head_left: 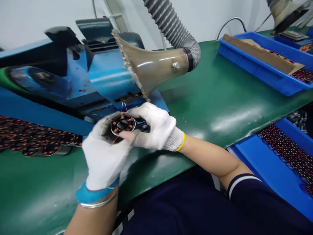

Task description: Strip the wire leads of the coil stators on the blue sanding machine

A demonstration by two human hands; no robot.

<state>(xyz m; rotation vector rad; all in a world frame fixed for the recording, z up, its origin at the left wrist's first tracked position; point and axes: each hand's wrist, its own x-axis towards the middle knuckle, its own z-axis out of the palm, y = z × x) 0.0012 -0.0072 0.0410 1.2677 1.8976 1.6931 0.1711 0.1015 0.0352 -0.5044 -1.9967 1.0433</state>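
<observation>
**Coil ring [123, 124] held btwn L hand [106, 150] & R hand [154, 129]**

Coil ring is up in front of the blue machine [112, 76], over the near side of the green table [195, 114]. Round, pale outer rim, dark inside w/ copper-coloured windings; open face tilted twd the camera. Two thin wire ends [124, 107] stick up from its far edge, approx. side by side.

L hand, white glove w/ dirty fingers, is clamped round the ring's L side. R hand, also white glove, grips from the R, fingers at the far rim, thumb side at the near rim. A bare fingertip [126, 134] presses the near rim; can't tell which hand's. L wrist has a blue band [95, 194] + silver bangle [99, 205]; R glove cuff [174, 138] is edged yellow.

Just behind the hands: machine w/ a cloudy funnel [156, 67], joined to a grey ribbed hose [168, 24] going up. Lots more coil parts [44, 140] bunched at L, next to the machine base.

Far R, on the table: blue tray [256, 76] w/ cardboard [259, 54] + small dark parts. Lower R, below table edge: 2nd blue tray [264, 163], dark parts w/ reddish dots [290, 153] in rows.
</observation>
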